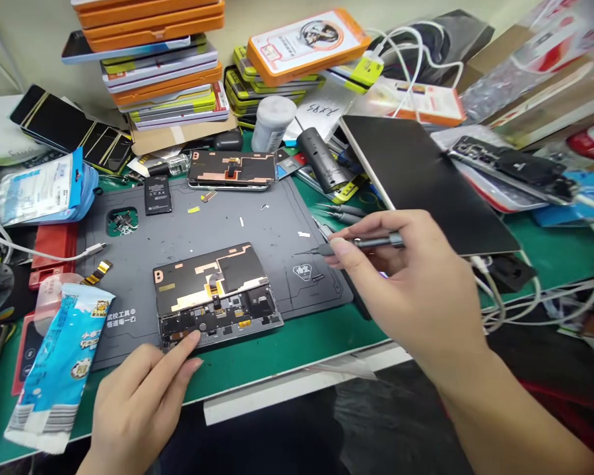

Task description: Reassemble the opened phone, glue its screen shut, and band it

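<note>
An opened phone [215, 293] with bare copper and black internals lies on the grey repair mat [257, 227] near its front edge. My left hand [138, 396] rests below it, index fingertip touching the phone's lower left corner, fingers loosely curled. To the right of the phone, my right hand [410, 284] is closed on a slim metal screwdriver [356, 244], its tip pointing left just above the mat. A second opened phone [230, 169] lies at the mat's far edge, with a small black battery [157, 195] to its left.
Stacks of orange and green phone boxes [163, 59] stand at the back. A dark tablet [426, 181] leans at the right among white cables [539, 290]. A blue-white packet [59, 366] lies at front left. Tweezers [336, 211], a white bottle [272, 122] and tiny screws sit around the mat.
</note>
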